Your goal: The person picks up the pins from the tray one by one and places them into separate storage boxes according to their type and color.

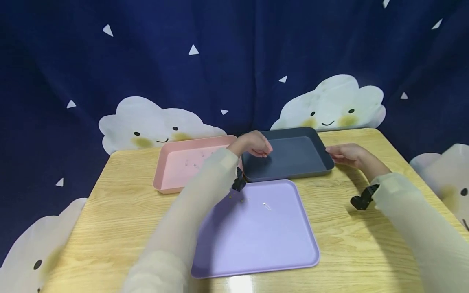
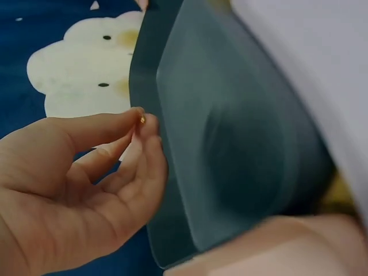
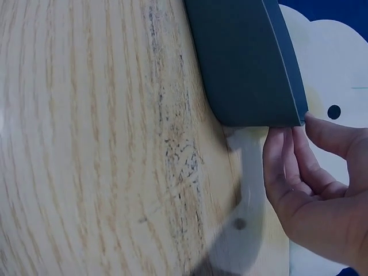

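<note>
Over the dark grey tray (image 1: 293, 156) hangs my left hand (image 1: 256, 144), its thumb and index finger pinching a tiny gold-coloured piece (image 2: 142, 119). The piece is too small to name its kind. My right hand (image 1: 346, 154) holds the tray's right end, thumb at the rim and fingers against the outer wall, as the right wrist view shows. On the lilac tray (image 1: 264, 244) in front lie a safety pin (image 1: 267, 206) and several tiny gold-coloured bits (image 1: 242, 200). My left forearm covers part of that tray.
A pink tray (image 1: 172, 173) stands at the back left with several small pin-like pieces (image 1: 196, 166) in it, partly behind my left sleeve. All three trays are on a wooden table (image 1: 121, 215). Behind it hangs a dark blue curtain (image 1: 234, 69) with clouds.
</note>
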`<state>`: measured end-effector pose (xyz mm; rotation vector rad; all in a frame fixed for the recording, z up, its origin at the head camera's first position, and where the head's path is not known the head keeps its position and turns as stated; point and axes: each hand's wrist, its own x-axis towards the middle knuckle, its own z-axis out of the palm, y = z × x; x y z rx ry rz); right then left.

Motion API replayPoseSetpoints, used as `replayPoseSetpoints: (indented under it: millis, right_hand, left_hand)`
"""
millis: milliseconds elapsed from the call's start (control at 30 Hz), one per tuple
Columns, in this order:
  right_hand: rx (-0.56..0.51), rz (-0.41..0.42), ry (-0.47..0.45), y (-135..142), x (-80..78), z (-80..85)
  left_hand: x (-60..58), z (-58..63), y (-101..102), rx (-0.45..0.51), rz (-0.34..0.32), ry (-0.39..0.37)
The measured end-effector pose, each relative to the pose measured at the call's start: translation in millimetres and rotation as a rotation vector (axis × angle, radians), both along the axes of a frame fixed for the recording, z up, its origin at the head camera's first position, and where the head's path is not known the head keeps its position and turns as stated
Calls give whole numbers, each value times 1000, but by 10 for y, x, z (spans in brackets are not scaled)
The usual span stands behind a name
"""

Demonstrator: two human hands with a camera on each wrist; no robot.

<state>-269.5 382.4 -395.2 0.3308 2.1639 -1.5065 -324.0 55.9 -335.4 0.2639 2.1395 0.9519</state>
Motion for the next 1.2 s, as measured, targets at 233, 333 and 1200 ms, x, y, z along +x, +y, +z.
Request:
replayPoseSetpoints:
  millis: [233, 333, 1200]
  right_hand:
    - [42, 28, 3, -87, -36, 42]
    - [44, 25, 6, -132, -42, 65]
    - [-79, -8, -19, -27, 11, 27]
  left_hand:
    - [-1153, -883, 392, -277, -183, 234]
    - [-1096, -774, 429, -418, -276, 434]
    - [593, 8, -339, 77, -313, 587]
